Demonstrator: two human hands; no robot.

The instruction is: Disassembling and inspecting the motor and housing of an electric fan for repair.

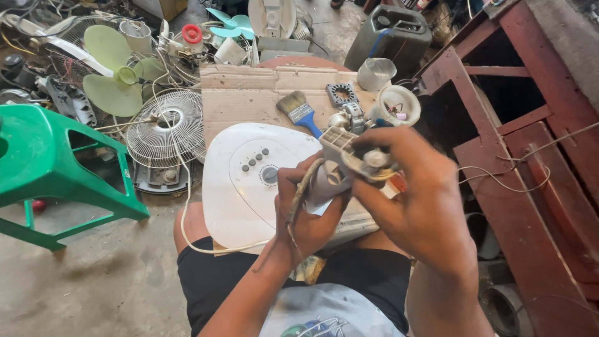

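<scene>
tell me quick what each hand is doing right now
Left hand: closed around the pale lower end of the fan part, with a frayed cord running across it.
Right hand: closed on the top end of the same fan part.

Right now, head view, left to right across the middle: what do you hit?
Green plastic stool → wire fan guard → white fan base with buttons → left hand → grey fan part held in both hands → right hand → dark red wooden frame.
</scene>
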